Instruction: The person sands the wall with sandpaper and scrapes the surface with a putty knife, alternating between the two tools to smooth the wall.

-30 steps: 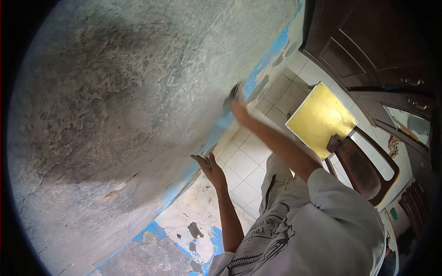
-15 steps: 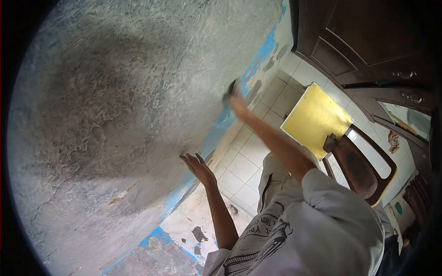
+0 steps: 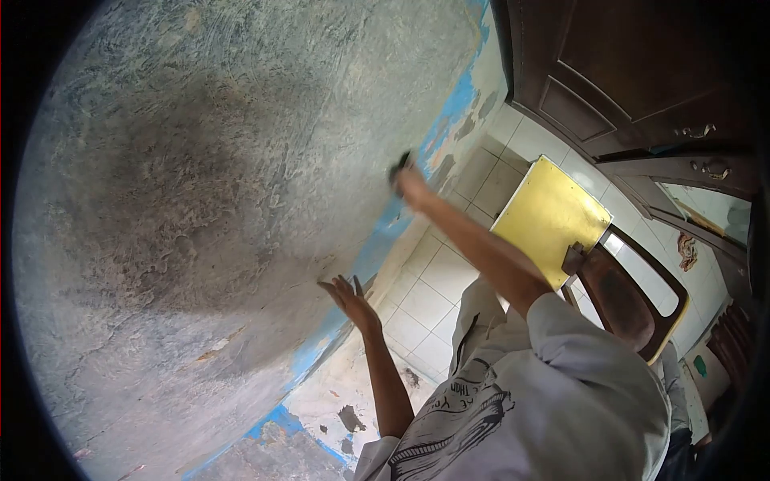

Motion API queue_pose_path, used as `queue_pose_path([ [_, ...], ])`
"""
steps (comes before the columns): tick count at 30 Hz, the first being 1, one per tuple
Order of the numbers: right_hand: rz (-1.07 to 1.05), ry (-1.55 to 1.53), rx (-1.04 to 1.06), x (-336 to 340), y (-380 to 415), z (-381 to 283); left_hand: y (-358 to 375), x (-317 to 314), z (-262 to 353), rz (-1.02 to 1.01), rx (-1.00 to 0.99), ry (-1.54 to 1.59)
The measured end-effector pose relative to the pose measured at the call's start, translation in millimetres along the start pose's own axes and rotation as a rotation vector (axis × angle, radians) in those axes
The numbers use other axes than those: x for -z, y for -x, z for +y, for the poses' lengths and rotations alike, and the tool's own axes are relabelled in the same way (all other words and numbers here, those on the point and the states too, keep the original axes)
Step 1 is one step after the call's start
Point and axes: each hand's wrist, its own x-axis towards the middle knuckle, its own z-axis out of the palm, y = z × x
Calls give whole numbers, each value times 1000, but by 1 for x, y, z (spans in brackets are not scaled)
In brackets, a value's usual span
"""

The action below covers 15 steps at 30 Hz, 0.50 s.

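Held at the wall (image 3: 265,160) in the right hand (image 3: 412,189), fingers closed: dark hand tool (image 3: 400,166), roughly parallel to the blue band (image 3: 380,242) (left hand (image 3: 351,301) farther off, fingers spread).

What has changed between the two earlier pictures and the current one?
The left hand has shifted farther onto the grey wall, away from the blue strip, its fingers now more spread. Nothing was visibly taken up or let go: the right hand still holds the dark tool near the strip. The yellow-seated chair stayed put.
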Motion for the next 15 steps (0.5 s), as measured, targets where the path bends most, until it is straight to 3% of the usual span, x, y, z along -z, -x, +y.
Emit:
queue_pose_path([
  [1, 53, 13, 36, 12, -24, -23, 0, 7, 0, 10, -8, -45],
  [4, -73, 26, 317, 32, -46, -78, 2, 16, -14, 67, 61, -19],
  [7, -117, 146, 318, 14, -34, 2, 0, -10, -30, 132, 207, 223],
  [11, -254, -8, 27, -11, 49, 91, -1, -42, -6, 4, 229, 150],
  [14, -271, -156, -161, 11, 0, 95, -7, -15, -6, 71, 190, 209],
  [15, -315, 58, 204, 39, -66, 113, -8, -1, -12, 78, 172, 199],
])
